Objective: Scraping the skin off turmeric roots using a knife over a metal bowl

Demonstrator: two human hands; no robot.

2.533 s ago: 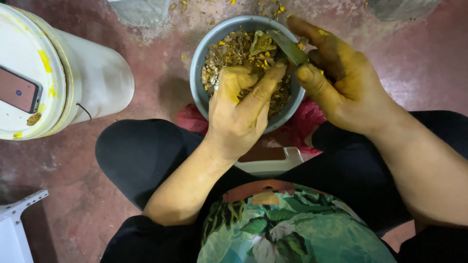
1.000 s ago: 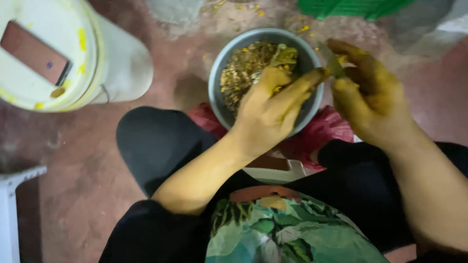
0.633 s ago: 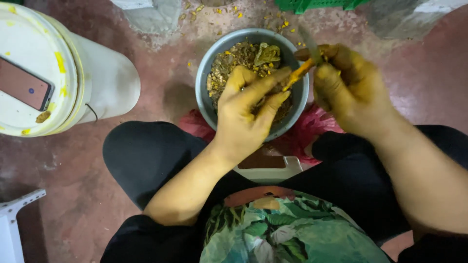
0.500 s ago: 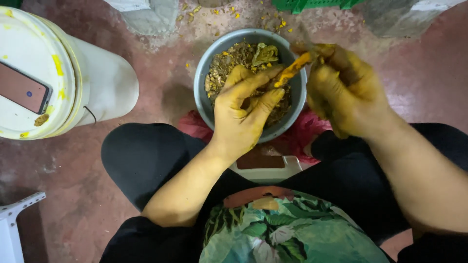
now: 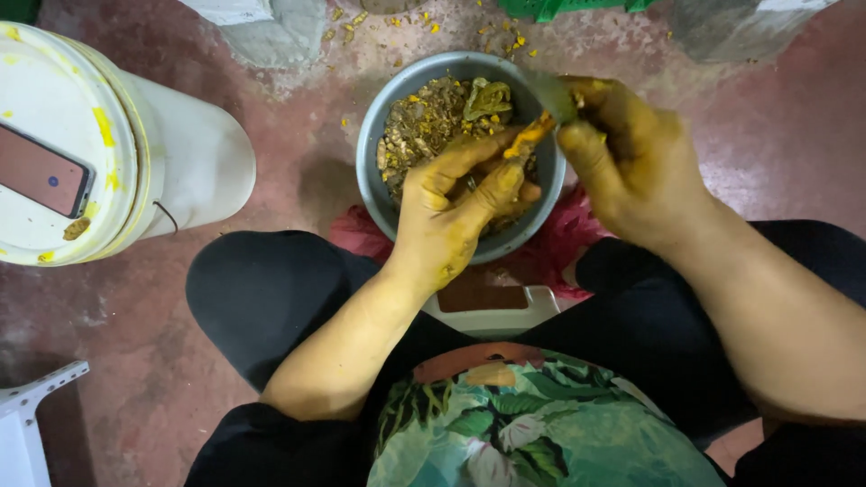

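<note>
Underfoot, stained reddish floor, scattered peelings

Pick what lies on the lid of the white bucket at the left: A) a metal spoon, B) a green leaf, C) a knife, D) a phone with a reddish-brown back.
D: a flat reddish-brown phone rests on the yellow-stained lid of the white bucket, away from both hands working over the grey bowl.

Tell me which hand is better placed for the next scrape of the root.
Probably right: the right hand holds the blade against the orange root. The left hand only grips that root over the bowl.
</note>
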